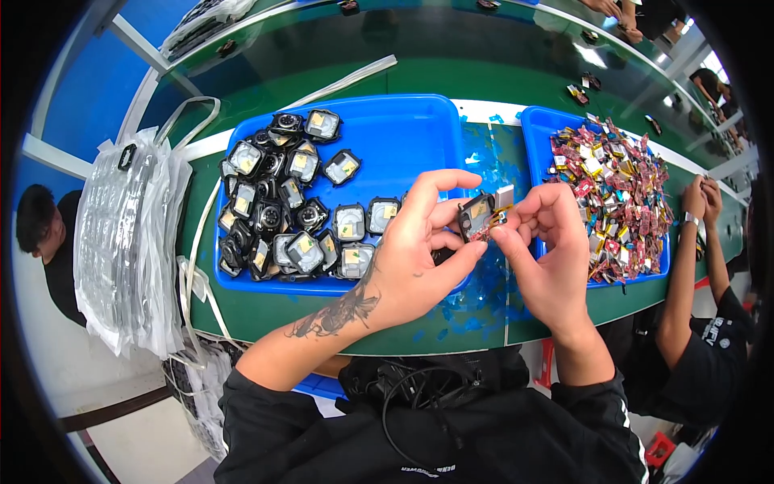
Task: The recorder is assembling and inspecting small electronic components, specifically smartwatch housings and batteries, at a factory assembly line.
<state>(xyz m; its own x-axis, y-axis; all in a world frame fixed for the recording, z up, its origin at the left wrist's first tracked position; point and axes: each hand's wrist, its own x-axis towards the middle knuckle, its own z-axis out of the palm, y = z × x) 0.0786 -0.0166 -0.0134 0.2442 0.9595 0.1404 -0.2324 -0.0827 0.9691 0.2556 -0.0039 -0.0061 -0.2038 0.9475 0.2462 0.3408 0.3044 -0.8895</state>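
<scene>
Between thumb and fingers, my left hand (411, 258) holds a black smartwatch case (477, 214), tilted upright above the gap between two blue trays. My right hand (552, 246) pinches a small circuit board with a battery (503, 202) at the case's right side; whether the two are still joined I cannot tell. Left of my hands, a blue tray (403, 129) carries many black watch cases (305, 252), some showing pale insides. At the right, a second blue tray (536, 121) is heaped with small circuit boards and batteries (609, 194).
Blue film scraps (463, 319) litter the green bench (379, 327). Stacked clear plastic trays (125, 250) stand at the left, with a white strap (189, 274) beside them. A co-worker's forearms (681, 274) rest at the right. Beyond lies a green conveyor belt (451, 48) with scattered parts.
</scene>
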